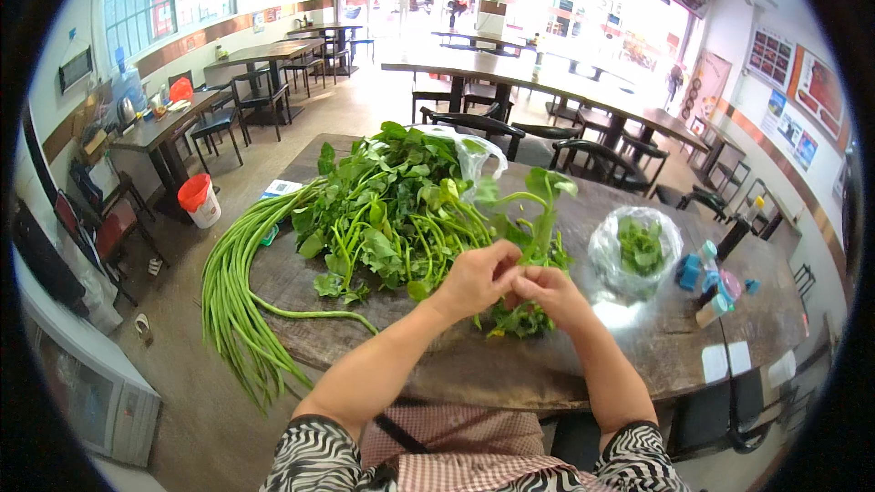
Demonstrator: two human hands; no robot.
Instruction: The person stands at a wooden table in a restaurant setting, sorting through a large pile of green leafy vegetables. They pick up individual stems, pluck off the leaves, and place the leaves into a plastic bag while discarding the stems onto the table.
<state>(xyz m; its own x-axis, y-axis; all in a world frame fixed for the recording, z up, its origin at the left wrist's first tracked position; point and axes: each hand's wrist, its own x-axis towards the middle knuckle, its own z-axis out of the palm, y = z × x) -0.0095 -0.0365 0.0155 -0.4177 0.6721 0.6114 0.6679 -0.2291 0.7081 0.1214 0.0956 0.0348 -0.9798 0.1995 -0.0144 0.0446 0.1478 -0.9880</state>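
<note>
My left hand (478, 277) and my right hand (547, 290) meet above the dark wooden table, fingertips pinched together on a leafy green stem (541, 219) whose leaves rise beyond them. Beside my left hand lies a large heap of leafy greens (396, 219). A bundle of long green beans (239, 287) curves from the heap over the table's left edge. Under and behind my hands is a smaller pile of greens (523, 321). To the right, a clear plastic bag (601, 246) stands open with green leaves (640, 246) inside. My fingers partly hide the held stem.
Condiment jars (712, 311) and a blue holder (689, 272) stand at the table's right. A white plastic bag (472, 154) lies behind the heap. Black chairs (595, 164) line the far side. A bucket with a red liner (199, 201) stands on the floor at left.
</note>
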